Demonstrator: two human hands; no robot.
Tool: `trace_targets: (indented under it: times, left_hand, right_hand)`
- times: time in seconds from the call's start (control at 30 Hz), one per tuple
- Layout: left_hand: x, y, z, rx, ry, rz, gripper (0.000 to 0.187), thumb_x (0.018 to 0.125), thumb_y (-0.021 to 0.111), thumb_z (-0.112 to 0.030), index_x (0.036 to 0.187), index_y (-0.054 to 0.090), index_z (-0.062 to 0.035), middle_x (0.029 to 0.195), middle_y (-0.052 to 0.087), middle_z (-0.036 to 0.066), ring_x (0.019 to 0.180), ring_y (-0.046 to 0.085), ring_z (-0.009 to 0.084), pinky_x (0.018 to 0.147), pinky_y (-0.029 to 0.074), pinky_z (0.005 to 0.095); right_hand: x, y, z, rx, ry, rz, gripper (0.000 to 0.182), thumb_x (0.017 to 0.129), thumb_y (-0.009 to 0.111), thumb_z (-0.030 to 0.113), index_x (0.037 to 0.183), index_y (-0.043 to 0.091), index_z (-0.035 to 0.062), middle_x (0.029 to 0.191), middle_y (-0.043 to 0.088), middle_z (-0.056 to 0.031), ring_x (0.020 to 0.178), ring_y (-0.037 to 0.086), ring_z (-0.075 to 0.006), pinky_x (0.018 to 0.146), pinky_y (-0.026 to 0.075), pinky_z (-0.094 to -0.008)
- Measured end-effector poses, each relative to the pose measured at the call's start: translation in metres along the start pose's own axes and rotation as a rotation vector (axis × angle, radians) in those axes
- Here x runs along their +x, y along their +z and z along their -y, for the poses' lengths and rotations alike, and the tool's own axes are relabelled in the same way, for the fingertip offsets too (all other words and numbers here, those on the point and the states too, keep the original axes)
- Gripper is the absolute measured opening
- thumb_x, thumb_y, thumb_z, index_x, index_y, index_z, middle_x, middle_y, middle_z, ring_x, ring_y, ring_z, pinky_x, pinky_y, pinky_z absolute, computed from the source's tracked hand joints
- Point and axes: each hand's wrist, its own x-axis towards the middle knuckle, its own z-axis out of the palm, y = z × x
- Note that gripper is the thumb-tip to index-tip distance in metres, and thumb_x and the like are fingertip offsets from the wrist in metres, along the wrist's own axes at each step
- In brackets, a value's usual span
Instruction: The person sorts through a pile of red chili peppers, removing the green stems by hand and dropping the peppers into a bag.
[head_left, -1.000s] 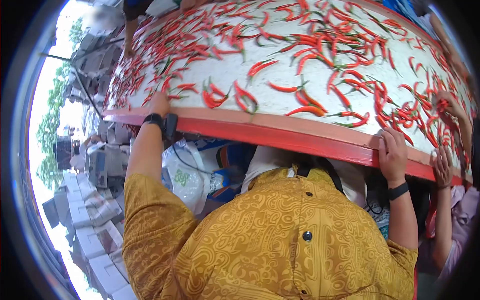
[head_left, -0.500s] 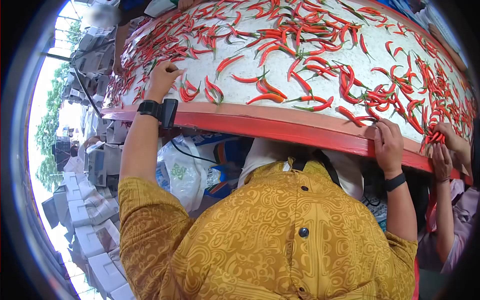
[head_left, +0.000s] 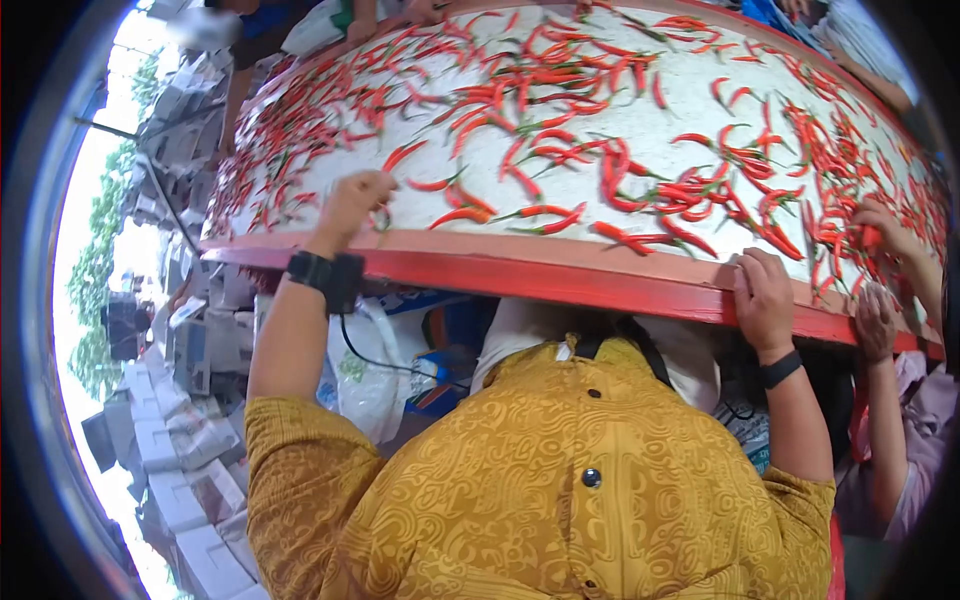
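Note:
Red chili peppers with green stems lie scattered over a white tabletop with a red rim. My left hand, slightly blurred, is over the near left part of the table with curled fingers. Part of a chili shows just under its fingertips, and whatever it grips is hidden. My right hand lies at the near right rim, its fingers bent over the edge close to a few chilies. A dark band or device sits on each of my wrists.
At the right, another person's hands are among the chilies and at the rim. More people's hands show along the far side. Plastic bags lie below the table, and white boxes are stacked at the left.
The view has shifted, so the table appears further left. My left hand has come down over the small cluster of chilies near the edge. My right hand has drawn back from a chili onto the rim.

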Motion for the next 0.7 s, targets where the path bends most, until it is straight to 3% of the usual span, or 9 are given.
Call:
trace_targets:
  times: [0.07, 0.13, 0.17, 0.23, 0.33, 0.37, 0.47, 0.57, 0.7]
  left_hand:
    - [0.003, 0.067, -0.025, 0.111, 0.366, 0.183, 0.035, 0.082, 0.07, -0.019, 0.115, 0.064, -0.0082, 0.101, 0.064, 0.009, 0.084, 0.061, 0.0135, 0.072, 0.05, 0.0269]
    - [-0.011, 0.122, -0.075, 0.143, 0.449, 0.27, 0.041, 0.078, 0.071, -0.022, 0.117, 0.063, -0.0121, 0.112, 0.06, 0.012, 0.098, 0.06, 0.0218, 0.083, 0.05, 0.0332]
    - [-0.006, 0.141, -0.087, 0.139, 0.46, 0.274, 0.041, 0.078, 0.071, -0.022, 0.117, 0.063, -0.0121, 0.112, 0.06, 0.012, 0.098, 0.06, 0.0218, 0.083, 0.05, 0.0332]
    - [0.003, 0.171, -0.099, 0.484, 0.791, 0.159, 0.043, 0.074, 0.072, -0.024, 0.115, 0.064, -0.0127, 0.121, 0.055, 0.014, 0.11, 0.054, 0.0302, 0.092, 0.045, 0.0387]
    - [0.035, 0.181, -0.099, 0.697, 0.7, -0.009, 0.041, 0.074, 0.071, -0.023, 0.113, 0.064, -0.0115, 0.123, 0.053, 0.015, 0.116, 0.048, 0.0348, 0.098, 0.041, 0.042]
    - [0.045, 0.178, -0.097, 0.678, 0.655, -0.065, 0.04, 0.073, 0.07, -0.015, 0.112, 0.063, -0.0106, 0.12, 0.053, 0.014, 0.111, 0.052, 0.0328, 0.093, 0.044, 0.04]
    - [0.044, 0.177, -0.114, 0.594, 0.679, -0.368, 0.032, 0.074, 0.069, -0.013, 0.105, 0.066, -0.0089, 0.114, 0.057, 0.013, 0.1, 0.057, 0.0292, 0.084, 0.048, 0.0383]
    - [0.034, 0.187, -0.139, 0.327, 0.491, -0.128, 0.037, 0.074, 0.071, -0.015, 0.11, 0.064, -0.009, 0.105, 0.06, 0.012, 0.094, 0.059, 0.0248, 0.078, 0.049, 0.036]
    - [0.014, 0.231, -0.159, 0.374, 0.565, 0.061, 0.047, 0.073, 0.074, -0.018, 0.117, 0.061, -0.01, 0.095, 0.059, 0.01, 0.086, 0.059, 0.0232, 0.075, 0.048, 0.0342]
  right_hand:
    - [-0.004, -0.005, -0.009, 0.026, 0.0, -0.009, 0.015, 0.08, 0.061, 0.006, 0.095, 0.061, 0.0012, 0.099, 0.062, -0.0153, 0.091, 0.058, -0.0328, 0.08, 0.047, -0.0411]
    - [-0.008, -0.01, -0.02, 0.017, 0.0, -0.025, 0.015, 0.08, 0.061, 0.006, 0.094, 0.061, 0.0015, 0.098, 0.062, -0.015, 0.09, 0.058, -0.0326, 0.08, 0.048, -0.041]
    - [-0.01, -0.012, -0.025, 0.027, -0.006, -0.033, 0.015, 0.08, 0.061, 0.006, 0.094, 0.061, 0.0017, 0.098, 0.062, -0.0146, 0.09, 0.058, -0.0324, 0.079, 0.048, -0.0409]
    - [-0.014, -0.017, -0.035, 0.007, 0.007, -0.027, 0.015, 0.08, 0.061, 0.006, 0.094, 0.061, 0.0018, 0.098, 0.062, -0.0143, 0.09, 0.058, -0.032, 0.079, 0.048, -0.0408]
    - [-0.019, -0.025, -0.05, -0.01, 0.007, -0.022, 0.015, 0.079, 0.061, 0.006, 0.094, 0.061, 0.0018, 0.098, 0.062, -0.0136, 0.089, 0.058, -0.0312, 0.078, 0.047, -0.0405]
    - [-0.02, -0.027, -0.054, -0.011, -0.001, -0.038, 0.015, 0.079, 0.061, 0.006, 0.094, 0.061, 0.0016, 0.098, 0.062, -0.0137, 0.089, 0.058, -0.0312, 0.079, 0.047, -0.0405]
    - [-0.027, -0.033, -0.069, -0.008, -0.02, -0.053, 0.016, 0.079, 0.061, 0.006, 0.094, 0.061, 0.001, 0.098, 0.062, -0.0141, 0.09, 0.058, -0.0316, 0.079, 0.047, -0.0405]
    - [-0.032, -0.04, -0.083, 0.008, -0.004, -0.034, 0.016, 0.079, 0.061, 0.005, 0.095, 0.061, 0.0003, 0.098, 0.062, -0.0145, 0.091, 0.058, -0.0324, 0.08, 0.047, -0.0404]
    - [-0.039, -0.049, -0.103, 0.019, -0.014, -0.039, 0.017, 0.079, 0.061, 0.006, 0.095, 0.061, 0.0003, 0.098, 0.062, -0.0145, 0.091, 0.058, -0.0323, 0.079, 0.047, -0.0405]
